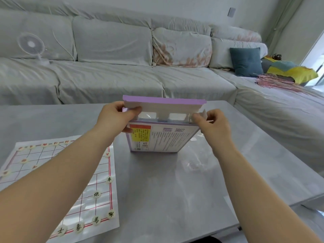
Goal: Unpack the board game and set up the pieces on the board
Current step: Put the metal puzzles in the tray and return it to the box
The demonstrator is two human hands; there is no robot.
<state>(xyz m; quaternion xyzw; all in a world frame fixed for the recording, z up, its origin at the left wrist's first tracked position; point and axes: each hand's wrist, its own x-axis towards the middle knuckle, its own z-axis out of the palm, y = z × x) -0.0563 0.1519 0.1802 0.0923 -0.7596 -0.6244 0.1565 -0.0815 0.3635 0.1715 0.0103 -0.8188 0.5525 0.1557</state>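
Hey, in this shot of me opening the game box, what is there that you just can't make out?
All in the head view:
- Contents of the purple box: behind glare on clear film under the raised flap.
- The box's small print: too blurred to read.
- Middle of the paper board: covered by the left forearm; the frame edge cuts off its near-left part.
- Characters on the far-row pieces: too small.
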